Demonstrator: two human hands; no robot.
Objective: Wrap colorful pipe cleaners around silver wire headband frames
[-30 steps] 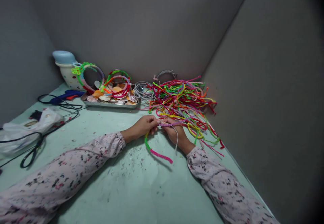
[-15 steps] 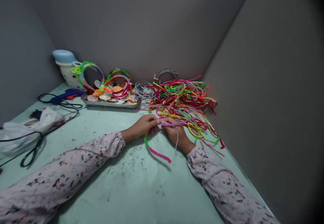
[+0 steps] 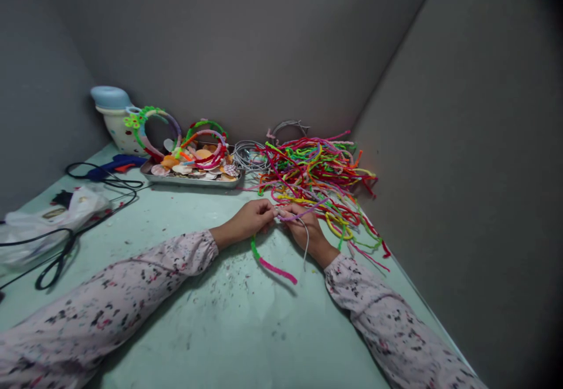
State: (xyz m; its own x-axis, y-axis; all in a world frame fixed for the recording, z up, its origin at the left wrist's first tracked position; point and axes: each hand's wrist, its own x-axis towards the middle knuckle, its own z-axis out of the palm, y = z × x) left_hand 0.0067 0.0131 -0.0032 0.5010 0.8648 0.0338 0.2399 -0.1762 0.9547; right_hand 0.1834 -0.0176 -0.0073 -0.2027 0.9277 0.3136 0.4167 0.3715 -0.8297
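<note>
Fuzzy-wrapped wire [image 3: 278, 270], its free end pink, is pinched by the left hand [image 3: 254, 219] and right hand [image 3: 307, 230]; a purple pipe cleaner [image 3: 302, 215] lies across the right hand.

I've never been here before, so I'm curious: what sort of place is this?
Probably a craft workspace: the green-and-pink fuzzy stem at the left hand, a heap of coloured stems and a metal tray of seashells suggest it.
</note>
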